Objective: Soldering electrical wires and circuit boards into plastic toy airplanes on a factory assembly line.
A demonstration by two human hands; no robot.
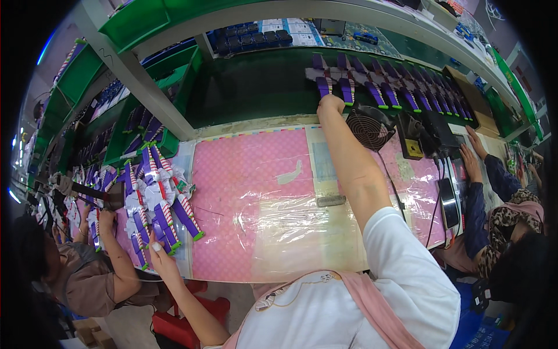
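Note:
At the far side, my right arm stretches out to a green belt [244, 87]. My right hand [331, 104] is closed at the near end of a purple strip-shaped piece [323, 86], with red-and-white striped edging, at the left end of a row. Low on the left, my left hand [165, 262], a white covering on one fingertip, is at the near ends of a bunch of similar purple pieces [165, 224] with green tips. Its fingers seem closed at one piece's edge, partly hidden. White material shows among the bunched pieces.
A pink, plastic-covered table [244, 192] lies before me, with a small grey bar [331, 201] on it. A round black fan [370, 128] and a phone [448, 202] are to the right. Green bins [168, 142] stand left. Co-workers' hands [472, 163] are on both sides.

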